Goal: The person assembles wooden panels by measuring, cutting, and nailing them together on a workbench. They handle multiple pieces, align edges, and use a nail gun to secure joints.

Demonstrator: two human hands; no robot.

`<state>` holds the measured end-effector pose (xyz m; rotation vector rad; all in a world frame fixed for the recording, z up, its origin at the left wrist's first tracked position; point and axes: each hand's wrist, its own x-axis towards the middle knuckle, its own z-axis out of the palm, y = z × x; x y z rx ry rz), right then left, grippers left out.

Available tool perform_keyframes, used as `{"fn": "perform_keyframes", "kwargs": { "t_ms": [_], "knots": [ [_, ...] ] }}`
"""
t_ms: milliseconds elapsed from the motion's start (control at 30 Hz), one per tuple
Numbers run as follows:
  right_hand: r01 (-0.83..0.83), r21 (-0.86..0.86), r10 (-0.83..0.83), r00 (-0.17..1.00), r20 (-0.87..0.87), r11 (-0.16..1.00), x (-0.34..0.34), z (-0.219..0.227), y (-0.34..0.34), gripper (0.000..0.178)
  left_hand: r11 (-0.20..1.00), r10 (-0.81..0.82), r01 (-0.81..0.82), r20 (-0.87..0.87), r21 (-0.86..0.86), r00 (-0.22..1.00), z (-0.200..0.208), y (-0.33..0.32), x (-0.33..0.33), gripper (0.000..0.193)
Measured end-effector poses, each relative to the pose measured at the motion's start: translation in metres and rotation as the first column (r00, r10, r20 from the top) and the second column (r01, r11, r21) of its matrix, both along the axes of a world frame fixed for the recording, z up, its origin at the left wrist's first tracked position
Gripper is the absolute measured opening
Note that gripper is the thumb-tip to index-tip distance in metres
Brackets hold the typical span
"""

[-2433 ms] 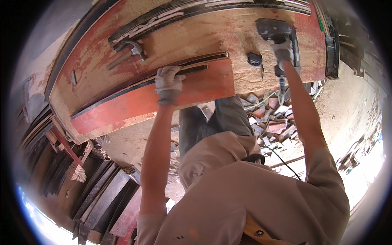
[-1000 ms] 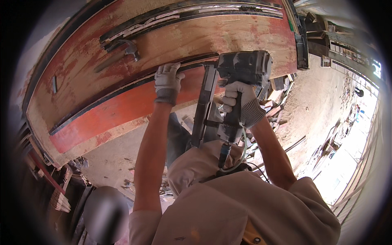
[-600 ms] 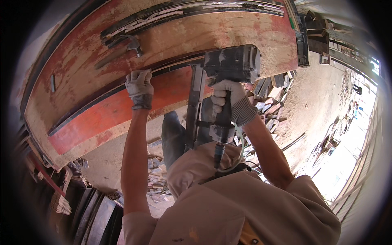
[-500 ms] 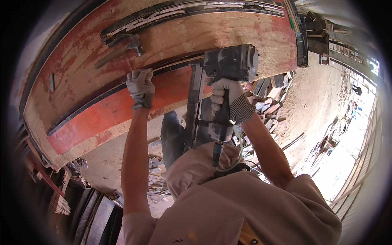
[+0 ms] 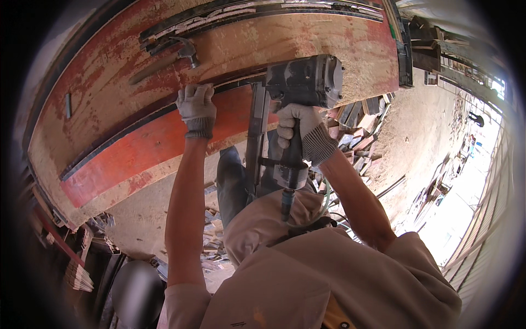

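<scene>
- Wrapped around the handle of the dark nail gun (image 5: pixel 301 82): right hand (image 5: pixel 298 123), gloved, fingers closed firmly, thumb and trigger finger hard to make out.
- At the far edge of the red board (image 5: pixel 159 140), on the dark strip (image 5: pixel 118 136): left hand (image 5: pixel 196 101), also gloved, back upward, fingers curled and bunched together. Fingertips out of sight; cannot tell whether pinching the strip or only pressing on it.
- Nail gun above the right part of the red board, to the right of the left hand, with nose at the dark strip; cannot tell whether touching.
- Magazine (image 5: pixel 256 129) on the gun's left side, lower end against dark trousers and partly lost there.
- Red board lengthwise along the near side of the workbench (image 5: pixel 356 46), right end hidden behind gun and right hand.
- Beyond the left hand, flat on the bench: hammer (image 5: pixel 188 50), head just beside a stack of narrow strips (image 5: pixel 224 19), the latter cut off by the upper edge.
- Farther left, a small grey rod (image 5: pixel 68 106), material unclear.
- Below the bench at right, a scrap-wood pile (image 5: pixel 361 131), partly covered by the right forearm.
- Lower left, a blurred grey oval (image 5: pixel 137 293), unidentifiable, blocking part of the dark boards behind.
</scene>
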<state>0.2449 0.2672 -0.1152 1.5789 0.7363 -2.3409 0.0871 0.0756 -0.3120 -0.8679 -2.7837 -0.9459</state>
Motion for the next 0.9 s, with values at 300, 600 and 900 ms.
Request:
{"fn": "perform_keyframes", "kwargs": {
  "t_ms": [300,600,900],
  "knots": [
    [0.082,0.008,-0.083,0.995,0.054,0.997,0.000,0.007,-0.032,0.037,0.992,-0.106,0.102,-0.064,-0.073,0.992,0.023,-0.067,-0.036,0.010],
    [0.061,0.071,-0.059,0.998,-0.036,0.996,-0.027,-0.005,-0.093,0.021,0.999,-0.035,0.032,-0.119,-0.025,0.992,0.005,-0.152,-0.076,0.012],
    [0.050,0.074,-0.053,0.998,0.035,0.996,-0.042,0.004,-0.108,0.010,1.000,0.003,-0.004,-0.084,-0.014,0.996,0.004,-0.149,-0.075,0.010]
  ]
}}
